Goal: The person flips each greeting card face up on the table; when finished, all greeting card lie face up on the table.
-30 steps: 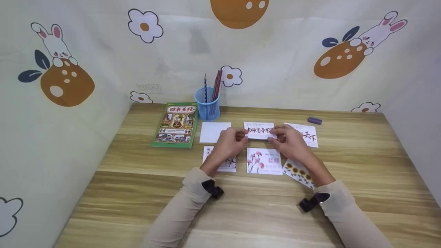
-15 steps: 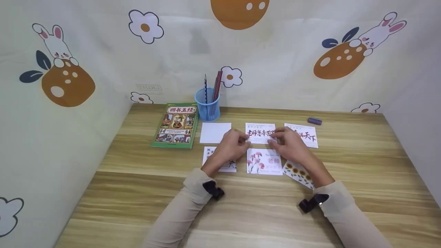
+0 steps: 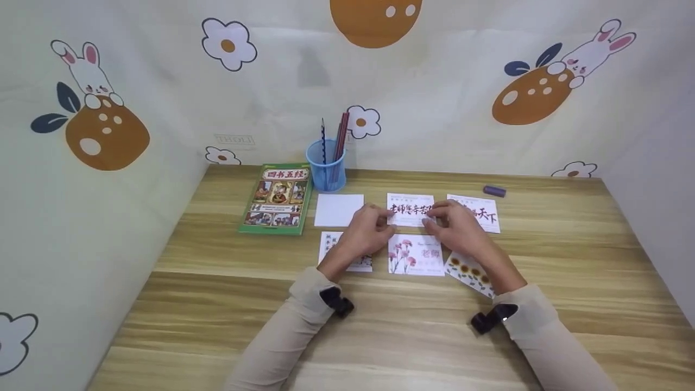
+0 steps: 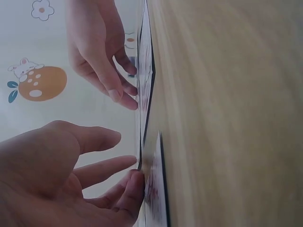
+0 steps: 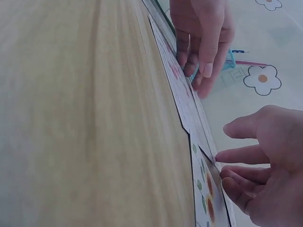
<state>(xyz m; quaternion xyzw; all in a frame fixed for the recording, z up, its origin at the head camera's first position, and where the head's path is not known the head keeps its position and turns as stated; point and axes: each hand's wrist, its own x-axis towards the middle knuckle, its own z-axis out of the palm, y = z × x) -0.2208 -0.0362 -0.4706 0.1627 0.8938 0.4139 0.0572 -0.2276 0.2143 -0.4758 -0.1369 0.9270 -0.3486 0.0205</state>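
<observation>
A white card with dark red lettering lies flat in the middle of the back row. My left hand is at its left edge, and my right hand is at its right edge. In both wrist views the thumbs stand apart from the other fingers, whose tips reach down to card level. Below that card lies a carnation card. A blank white card and a blossom card are partly behind my left hand. A second lettered card and a sunflower card are partly covered by my right hand and wrist.
A green-edged book lies at the back left, beside a blue mesh pen cup holding several pencils. A small purple cylinder rests behind the second lettered card. Patterned cloth closes off the wooden table at the back.
The middle lettered card was tilted between the fingers one second ago; it has come down flat on the table, its print fully facing up. The fingers have loosened, and both hands stay beside it.
</observation>
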